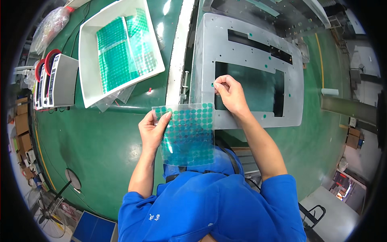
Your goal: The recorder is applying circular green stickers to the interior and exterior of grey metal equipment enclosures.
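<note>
My left hand (153,128) pinches the upper left corner of a clear sheet of green round stickers (187,139), which hangs in front of my body. Its stickers sit in rows, and the film is see-through. Over a grey metal panel (250,52) with rectangular cut-outs is my right hand (231,94), thumb and forefinger pressed together. A green dot (212,84) shows right at those fingertips, by the panel's left edge; whether they hold it or it sticks to the panel, I cannot tell. Several other green dots (265,65) are scattered over the panel's face.
At the upper left, a white tray (86,60) holds more green sticker sheets (115,56). Left of it stands a white device with red rings (60,80). A white beam (179,52) runs beside the panel. A fan (50,218) stands at the lower left.
</note>
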A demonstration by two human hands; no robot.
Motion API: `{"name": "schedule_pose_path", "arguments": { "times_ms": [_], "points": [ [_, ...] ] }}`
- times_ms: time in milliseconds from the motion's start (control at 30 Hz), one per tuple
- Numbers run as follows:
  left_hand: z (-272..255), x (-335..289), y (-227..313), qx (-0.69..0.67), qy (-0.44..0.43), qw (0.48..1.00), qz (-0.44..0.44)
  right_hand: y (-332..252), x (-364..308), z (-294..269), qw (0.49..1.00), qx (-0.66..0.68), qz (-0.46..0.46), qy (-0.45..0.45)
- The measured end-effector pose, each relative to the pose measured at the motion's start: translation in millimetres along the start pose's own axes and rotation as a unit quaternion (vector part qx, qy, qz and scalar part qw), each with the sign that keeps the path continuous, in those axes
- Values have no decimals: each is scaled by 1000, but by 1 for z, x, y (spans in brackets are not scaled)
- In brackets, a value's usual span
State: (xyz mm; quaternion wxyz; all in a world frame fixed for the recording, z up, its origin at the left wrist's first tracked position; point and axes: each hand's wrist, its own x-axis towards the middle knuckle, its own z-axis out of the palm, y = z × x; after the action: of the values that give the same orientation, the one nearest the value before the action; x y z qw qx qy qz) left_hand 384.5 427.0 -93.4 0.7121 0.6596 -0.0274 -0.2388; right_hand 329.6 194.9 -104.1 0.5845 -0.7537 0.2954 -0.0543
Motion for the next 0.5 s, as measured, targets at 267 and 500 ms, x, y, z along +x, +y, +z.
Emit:
{"name": "schedule_pose_path", "arguments": {
  "times_ms": [267, 500],
  "points": [
    [2, 0, -2, -32, -20, 999, -9, -5, 0, 4, 999, -5, 24, 23],
    [0, 0, -6, -24, -23, 999, -14, -6, 0, 5, 998, -40, 9, 41]
  ]
}}
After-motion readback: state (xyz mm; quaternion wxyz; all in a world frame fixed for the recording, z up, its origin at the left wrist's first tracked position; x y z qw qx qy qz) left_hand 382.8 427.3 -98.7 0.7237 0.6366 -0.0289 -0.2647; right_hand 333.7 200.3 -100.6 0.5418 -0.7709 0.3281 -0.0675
